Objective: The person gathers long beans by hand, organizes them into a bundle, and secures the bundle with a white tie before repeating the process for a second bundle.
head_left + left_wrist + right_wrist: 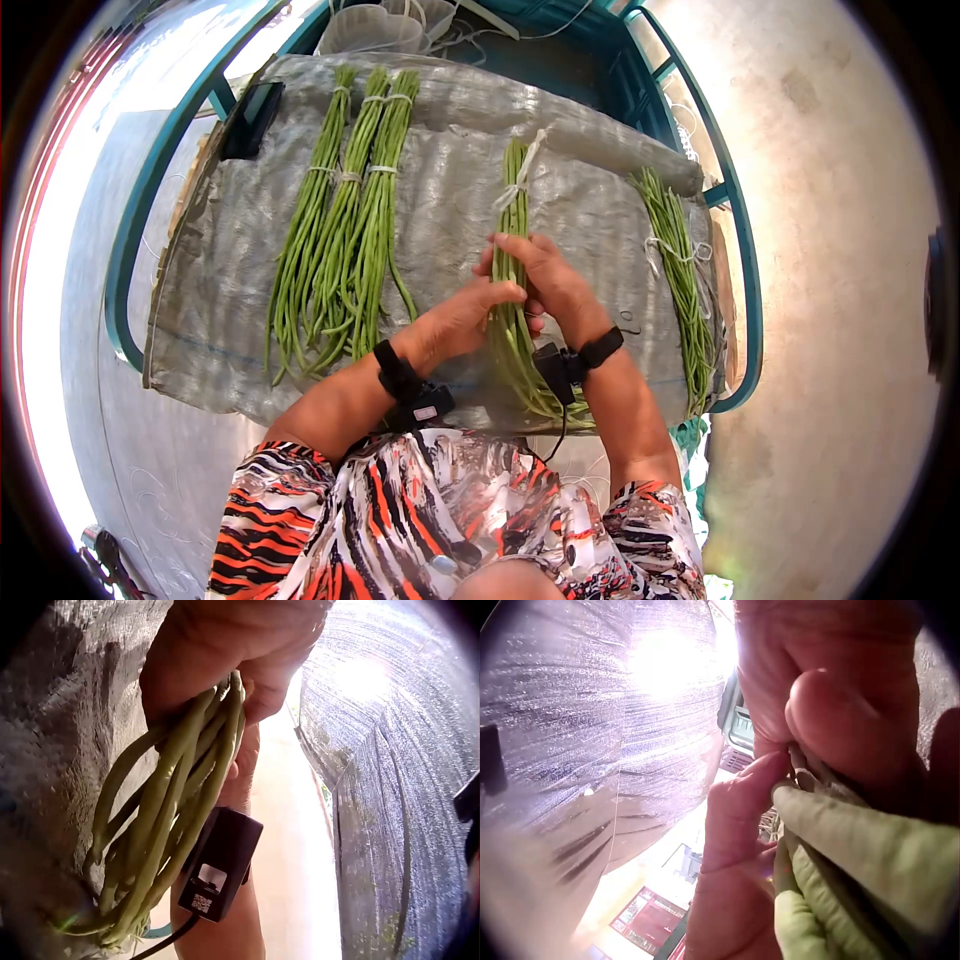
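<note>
A bundle of long green beans [515,345] stands out from the mat in both hands, its upper end bound with a white tie [512,192]. My left hand [468,312] grips it from the left, thumb across the beans. From the right, my right hand [553,278] holds the same bundle slightly higher, fingers curled round its far side. In the left wrist view the loose bean ends [161,825] hang below the hand [225,656]. Close up in the right wrist view, beans [877,847] emerge beneath the fingers; most of the bundle is hidden there.
Three tied bean bundles [350,230] lie on the grey woven sheet [450,160] at left. Another tied bundle [683,280] lies along the right edge. Teal metal rails [740,280] flank both sides. A dark flat object [252,120] lies at the far left corner.
</note>
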`<state>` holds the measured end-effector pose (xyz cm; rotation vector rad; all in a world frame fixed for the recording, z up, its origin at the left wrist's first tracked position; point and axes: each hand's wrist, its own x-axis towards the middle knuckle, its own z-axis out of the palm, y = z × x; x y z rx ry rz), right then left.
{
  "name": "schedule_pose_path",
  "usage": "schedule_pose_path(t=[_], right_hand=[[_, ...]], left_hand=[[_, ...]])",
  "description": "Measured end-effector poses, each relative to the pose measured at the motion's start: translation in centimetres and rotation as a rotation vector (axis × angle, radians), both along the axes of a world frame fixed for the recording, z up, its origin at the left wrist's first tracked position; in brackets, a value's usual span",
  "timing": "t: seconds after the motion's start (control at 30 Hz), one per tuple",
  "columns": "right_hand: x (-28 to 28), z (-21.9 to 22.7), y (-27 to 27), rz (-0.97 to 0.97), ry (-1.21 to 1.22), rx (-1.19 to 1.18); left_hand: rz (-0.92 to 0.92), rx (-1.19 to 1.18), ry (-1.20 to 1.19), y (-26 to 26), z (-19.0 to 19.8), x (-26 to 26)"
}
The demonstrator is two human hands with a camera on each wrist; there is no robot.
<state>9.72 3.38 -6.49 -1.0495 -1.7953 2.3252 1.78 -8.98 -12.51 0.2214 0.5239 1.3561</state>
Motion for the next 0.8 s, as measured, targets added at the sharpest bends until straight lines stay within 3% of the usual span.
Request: schedule_pose_path(t=[0.2, 0.3, 0.4, 0.6, 0.8], right_hand=[[-1.4, -2.1, 0.4, -0.185, 0.202, -0.106], [-2.0, -2.2, 0.6, -0.195, 0.246, -0.1], [-2.4, -2.4, 0.5, -0.178, 0.263, -0.084], [-2.8, -5.3, 2.6, -0.248, 0.355, -0.22], [-3.7, -6.7, 2.8, -0.228, 0.3, -0.172]], left_hand=[[-0.016, -0.06, -0.049, 0.4, 1.3, -1.1], [-0.143, 0.0, -0.249, 0.4, 0.2, -1.8], [-0.004, -0.113, 0.012, 0.2, 1.0, -1.1], [0.175, -0.091, 0.065, 0.2, 0.7, -0.1], [0.107, -0.154, 0.152, 1.0, -0.6, -0.9]])
